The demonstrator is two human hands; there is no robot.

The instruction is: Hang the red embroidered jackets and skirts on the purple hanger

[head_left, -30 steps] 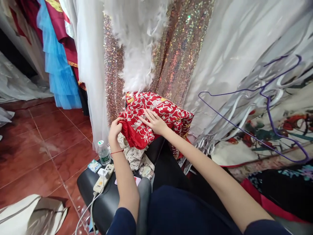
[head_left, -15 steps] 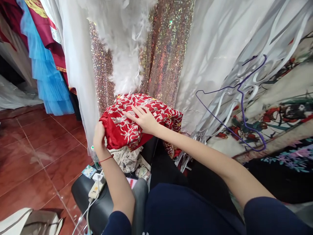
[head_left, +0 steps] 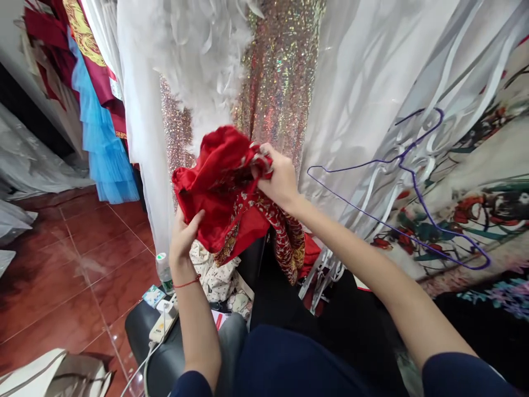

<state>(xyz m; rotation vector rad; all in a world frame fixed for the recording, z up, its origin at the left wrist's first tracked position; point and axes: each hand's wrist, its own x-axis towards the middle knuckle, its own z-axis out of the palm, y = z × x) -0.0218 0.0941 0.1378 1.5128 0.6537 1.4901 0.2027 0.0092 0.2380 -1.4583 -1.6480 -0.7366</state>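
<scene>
A red garment [head_left: 219,187] with silver and gold embroidery is lifted off the pile in front of me. My left hand [head_left: 184,237] grips its lower left side from below; a thin red string circles that wrist. My right hand [head_left: 279,179] is closed on a bunched fold at the garment's upper right. An embroidered end [head_left: 289,242] hangs down below my right hand. Under the garment lies a cream dotted cloth [head_left: 217,273] on a black stool [head_left: 165,353].
Hanging clothes stand close behind: white feathered dress [head_left: 198,60], sequin fabric [head_left: 281,82], blue tulle [head_left: 103,149]. A purple wire hanger [head_left: 397,220] and white hangers [head_left: 326,270] lie right. The stool holds a power strip [head_left: 163,325], a bottle [head_left: 164,271] and a small box [head_left: 154,295]. Red tile floor left.
The red garment lay folded under my flat right hand; now both hands have gripped it and raised it, and it has come unfolded with its plain red lining showing.
</scene>
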